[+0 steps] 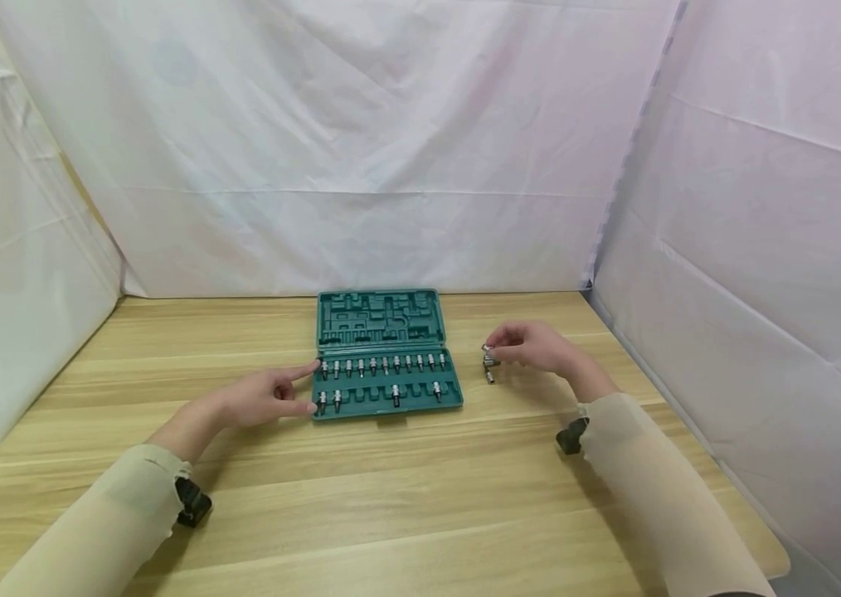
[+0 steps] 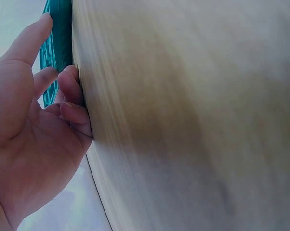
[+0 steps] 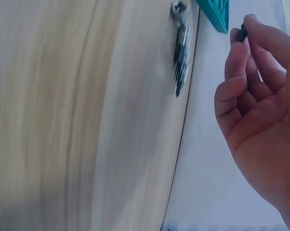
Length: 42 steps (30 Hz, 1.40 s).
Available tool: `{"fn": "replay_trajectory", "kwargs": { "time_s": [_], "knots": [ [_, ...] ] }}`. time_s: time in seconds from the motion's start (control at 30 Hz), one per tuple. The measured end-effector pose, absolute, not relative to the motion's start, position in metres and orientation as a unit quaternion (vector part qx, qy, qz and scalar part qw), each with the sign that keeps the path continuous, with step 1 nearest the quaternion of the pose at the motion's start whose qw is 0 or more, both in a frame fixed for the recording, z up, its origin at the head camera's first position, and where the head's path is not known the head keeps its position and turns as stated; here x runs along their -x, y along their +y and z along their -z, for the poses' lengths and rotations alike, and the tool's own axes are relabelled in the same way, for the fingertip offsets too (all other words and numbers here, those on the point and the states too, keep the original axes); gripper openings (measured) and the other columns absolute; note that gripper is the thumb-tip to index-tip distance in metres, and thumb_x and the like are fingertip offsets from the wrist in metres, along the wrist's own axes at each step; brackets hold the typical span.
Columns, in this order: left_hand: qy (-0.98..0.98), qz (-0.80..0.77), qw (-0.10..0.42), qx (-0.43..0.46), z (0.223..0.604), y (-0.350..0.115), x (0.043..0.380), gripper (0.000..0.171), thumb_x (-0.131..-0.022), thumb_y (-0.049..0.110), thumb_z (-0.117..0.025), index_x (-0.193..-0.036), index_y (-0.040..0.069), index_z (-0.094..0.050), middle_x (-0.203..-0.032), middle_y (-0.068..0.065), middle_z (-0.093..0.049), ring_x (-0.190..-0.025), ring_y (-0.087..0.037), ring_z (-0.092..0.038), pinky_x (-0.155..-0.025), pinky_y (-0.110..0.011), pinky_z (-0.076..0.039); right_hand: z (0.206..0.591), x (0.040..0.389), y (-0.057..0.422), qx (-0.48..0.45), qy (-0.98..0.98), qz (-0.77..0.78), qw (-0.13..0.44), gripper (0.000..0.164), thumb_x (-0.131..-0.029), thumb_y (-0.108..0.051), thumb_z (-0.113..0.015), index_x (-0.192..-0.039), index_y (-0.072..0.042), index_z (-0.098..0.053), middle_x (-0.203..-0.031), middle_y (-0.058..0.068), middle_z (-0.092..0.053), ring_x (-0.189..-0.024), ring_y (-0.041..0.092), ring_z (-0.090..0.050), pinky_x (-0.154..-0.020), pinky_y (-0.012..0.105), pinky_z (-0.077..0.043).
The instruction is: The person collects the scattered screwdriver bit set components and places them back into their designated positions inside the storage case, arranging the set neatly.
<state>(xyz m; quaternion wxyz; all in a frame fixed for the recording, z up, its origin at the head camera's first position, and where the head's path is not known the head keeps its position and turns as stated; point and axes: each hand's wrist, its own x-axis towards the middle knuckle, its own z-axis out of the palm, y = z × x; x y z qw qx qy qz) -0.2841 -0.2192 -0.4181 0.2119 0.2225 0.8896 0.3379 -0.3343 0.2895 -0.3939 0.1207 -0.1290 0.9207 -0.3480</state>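
A green tool case lies opened flat, its base holding two rows of silver bit sockets with dark tips. My left hand is at the base's left edge; its index finger and thumb are spread and touch the case, while the other fingers bend loosely beneath. In the left wrist view, the thumb meets the case wall. My right hand pinches a bit socket between thumb and fingertips; most of it is hidden. Just below, several loose bit sockets lie on the table, right of the case.
The case's lid lies back with moulded hollows. Several slots in the front row hold no socket. The wooden table reaches white cloth walls at the back and sides.
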Motion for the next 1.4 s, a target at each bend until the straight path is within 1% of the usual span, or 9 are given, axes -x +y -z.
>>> {"fn": "replay_trajectory", "kwargs": {
  "time_s": [0.13, 0.23, 0.3, 0.43, 0.7, 0.83, 0.93, 1.2, 1.4],
  "knots": [
    [0.890, -0.336, 0.212, -0.224, 0.419, -0.219, 0.284, 0.089, -0.104, 0.042, -0.077, -0.176, 0.019, -0.029, -0.088, -0.005, -0.057, -0.079, -0.020, -0.049, -0.068, -0.031, -0.042, 0.392, 0.333, 0.277, 0.157, 0.903, 0.379, 0.128, 0.036, -0.107, -0.029, -0.074, -0.140, -0.014, -0.071, -0.118, 0.014, -0.078, -0.100, 0.028, -0.073, -0.085, 0.044, -0.059],
    [0.889, -0.337, 0.212, -0.225, 0.420, -0.219, 0.284, 0.089, -0.104, 0.043, -0.077, -0.176, 0.019, -0.028, -0.088, -0.005, -0.058, -0.080, -0.020, -0.049, -0.068, -0.031, -0.042, 0.392, 0.333, 0.269, 0.172, 0.887, 0.408, 0.135, 0.040, -0.109, -0.027, -0.071, -0.147, -0.013, -0.068, -0.126, 0.021, -0.076, -0.104, 0.034, -0.075, -0.091, 0.053, -0.061],
    [0.889, -0.338, 0.212, -0.225, 0.420, -0.219, 0.285, 0.090, -0.104, 0.043, -0.077, -0.176, 0.019, -0.028, -0.088, -0.005, -0.057, -0.080, -0.021, -0.049, -0.068, -0.031, -0.042, 0.391, 0.331, 0.263, 0.175, 0.874, 0.430, 0.143, 0.038, -0.110, -0.027, -0.069, -0.146, -0.013, -0.069, -0.131, 0.025, -0.074, -0.106, 0.037, -0.076, -0.094, 0.057, -0.061],
    [0.889, -0.339, 0.211, -0.225, 0.420, -0.219, 0.285, 0.090, -0.104, 0.043, -0.077, -0.176, 0.019, -0.028, -0.088, -0.005, -0.057, -0.080, -0.020, -0.049, -0.068, -0.030, -0.042, 0.388, 0.329, 0.251, 0.172, 0.854, 0.465, 0.156, 0.037, -0.110, -0.024, -0.069, -0.145, -0.011, -0.069, -0.135, 0.027, -0.072, -0.108, 0.037, -0.078, -0.099, 0.058, -0.062],
    [0.889, -0.336, 0.212, -0.226, 0.420, -0.220, 0.287, 0.090, -0.104, 0.043, -0.077, -0.176, 0.019, -0.028, -0.088, -0.005, -0.057, -0.079, -0.020, -0.049, -0.068, -0.030, -0.042, 0.389, 0.330, 0.222, 0.196, 0.830, 0.494, 0.171, 0.040, -0.111, -0.015, -0.067, -0.149, -0.003, -0.063, -0.133, 0.026, -0.073, -0.108, 0.038, -0.078, -0.103, 0.065, -0.058],
    [0.890, -0.335, 0.212, -0.225, 0.421, -0.220, 0.287, 0.090, -0.104, 0.044, -0.076, -0.176, 0.019, -0.028, -0.088, -0.005, -0.057, -0.079, -0.020, -0.049, -0.068, -0.031, -0.042, 0.390, 0.331, 0.207, 0.211, 0.835, 0.479, 0.168, 0.037, -0.110, -0.017, -0.068, -0.145, -0.005, -0.066, -0.126, 0.026, -0.074, -0.104, 0.038, -0.076, -0.101, 0.062, -0.060],
    [0.890, -0.335, 0.212, -0.224, 0.421, -0.220, 0.287, 0.090, -0.104, 0.044, -0.077, -0.176, 0.019, -0.028, -0.088, -0.005, -0.057, -0.079, -0.020, -0.049, -0.068, -0.031, -0.042, 0.390, 0.332, 0.195, 0.224, 0.844, 0.461, 0.161, 0.036, -0.109, -0.019, -0.072, -0.143, -0.007, -0.068, -0.120, 0.024, -0.075, -0.100, 0.036, -0.075, -0.097, 0.057, -0.062],
    [0.889, -0.337, 0.214, -0.222, 0.420, -0.220, 0.286, 0.090, -0.104, 0.044, -0.076, -0.176, 0.020, -0.027, -0.089, -0.005, -0.057, -0.079, -0.020, -0.049, -0.068, -0.031, -0.041, 0.390, 0.334, 0.163, 0.247, 0.858, 0.424, 0.155, 0.037, -0.105, -0.025, -0.078, -0.137, -0.009, -0.070, -0.116, 0.005, -0.079, -0.097, 0.024, -0.071, -0.084, 0.043, -0.060],
    [0.889, -0.338, 0.216, -0.220, 0.420, -0.220, 0.287, 0.090, -0.104, 0.045, -0.076, -0.176, 0.021, -0.027, -0.088, -0.005, -0.056, -0.079, -0.020, -0.048, -0.068, -0.031, -0.041, 0.394, 0.335, 0.141, 0.257, 0.856, 0.417, 0.165, 0.036, -0.103, -0.026, -0.080, -0.134, -0.010, -0.074, -0.117, 0.002, -0.079, -0.106, 0.018, -0.073, -0.090, 0.038, -0.060]
  ]
}}
